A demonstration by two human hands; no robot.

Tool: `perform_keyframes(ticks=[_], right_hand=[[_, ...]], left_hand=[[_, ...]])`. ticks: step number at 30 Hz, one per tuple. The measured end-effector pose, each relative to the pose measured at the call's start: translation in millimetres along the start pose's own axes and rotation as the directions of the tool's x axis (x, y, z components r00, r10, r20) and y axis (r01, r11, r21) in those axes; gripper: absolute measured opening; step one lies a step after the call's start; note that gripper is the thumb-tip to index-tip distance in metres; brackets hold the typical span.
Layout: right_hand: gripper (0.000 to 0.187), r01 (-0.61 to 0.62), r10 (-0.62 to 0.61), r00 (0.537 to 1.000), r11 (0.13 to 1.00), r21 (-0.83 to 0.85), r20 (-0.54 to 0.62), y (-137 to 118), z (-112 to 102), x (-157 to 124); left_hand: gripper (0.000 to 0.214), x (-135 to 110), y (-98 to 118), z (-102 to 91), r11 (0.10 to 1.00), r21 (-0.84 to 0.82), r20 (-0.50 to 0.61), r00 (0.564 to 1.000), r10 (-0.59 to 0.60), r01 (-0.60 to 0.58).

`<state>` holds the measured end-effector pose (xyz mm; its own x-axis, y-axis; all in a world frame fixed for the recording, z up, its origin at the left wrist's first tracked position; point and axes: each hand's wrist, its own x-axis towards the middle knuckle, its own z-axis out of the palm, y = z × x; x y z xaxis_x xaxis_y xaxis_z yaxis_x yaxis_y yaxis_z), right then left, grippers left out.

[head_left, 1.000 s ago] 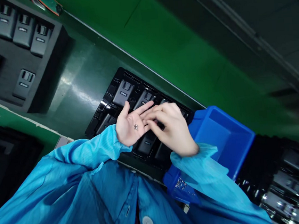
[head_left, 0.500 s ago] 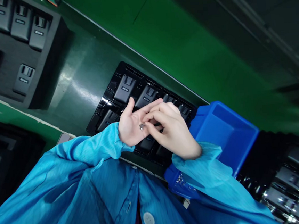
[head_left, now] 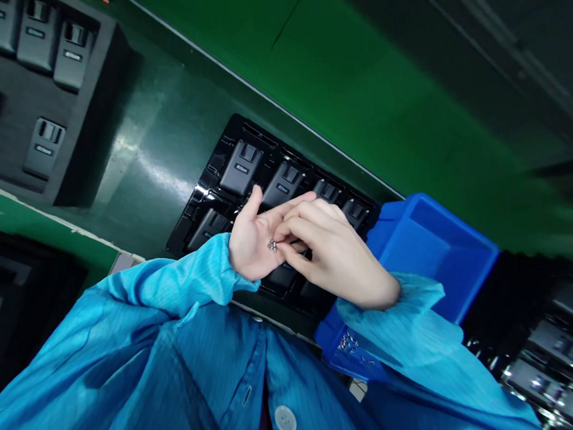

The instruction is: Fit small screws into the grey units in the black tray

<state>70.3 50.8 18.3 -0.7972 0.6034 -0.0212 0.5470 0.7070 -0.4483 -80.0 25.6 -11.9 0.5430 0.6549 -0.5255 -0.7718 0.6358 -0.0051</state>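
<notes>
- My left hand [head_left: 249,241] is palm up with fingers spread, cupping a small cluster of metal screws [head_left: 272,245].
- My right hand [head_left: 331,254] has thumb and forefinger pinched together on those screws.
- Both hands hover over a black tray [head_left: 222,164] of dark chargers [head_left: 241,166].
- A blue bin [head_left: 435,255] sits just right of the tray.

my left hand [head_left: 253,243] lies palm up with a few small metal screws [head_left: 272,245] on it. my right hand [head_left: 333,254] pinches at them with its fingertips. under both sits a black tray [head_left: 222,164] of grey chargers [head_left: 240,166], a blue bin [head_left: 435,255] just beside.
</notes>
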Motion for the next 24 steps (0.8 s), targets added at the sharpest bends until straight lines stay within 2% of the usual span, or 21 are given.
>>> perform_keyframes(ticks=[4,8,10,15,24], right_hand=[[0.006,-0.014,0.014,0.999,1.000,-0.008,0.046,-0.2,1.3,0.3],[0.008,-0.027,0.027,0.997,1.000,-0.004,0.077,-2.0,2.6,0.1],[0.008,-0.032,0.031,0.997,0.999,0.006,0.075,-2.6,2.5,-0.3],[0.009,-0.046,0.045,0.998,0.999,0.018,0.038,-1.4,-0.3,-1.9],[0.009,-0.063,0.063,0.998,0.997,-0.039,0.004,2.7,-6.8,-4.9]], left_hand=[[0.086,-0.7,0.6,4.1,1.000,-0.023,-0.041,0.999,-0.018,0.017],[0.083,1.4,-0.7,0.2,0.997,-0.070,0.013,1.000,-0.025,0.026],[0.082,3.0,-1.5,-2.6,0.997,-0.072,0.034,0.999,-0.024,0.026],[0.086,4.1,-1.5,-0.5,0.998,-0.033,0.009,0.999,-0.052,0.052],[0.063,6.1,-6.8,-3.4,0.998,-0.018,0.059,0.996,-0.060,0.061]])
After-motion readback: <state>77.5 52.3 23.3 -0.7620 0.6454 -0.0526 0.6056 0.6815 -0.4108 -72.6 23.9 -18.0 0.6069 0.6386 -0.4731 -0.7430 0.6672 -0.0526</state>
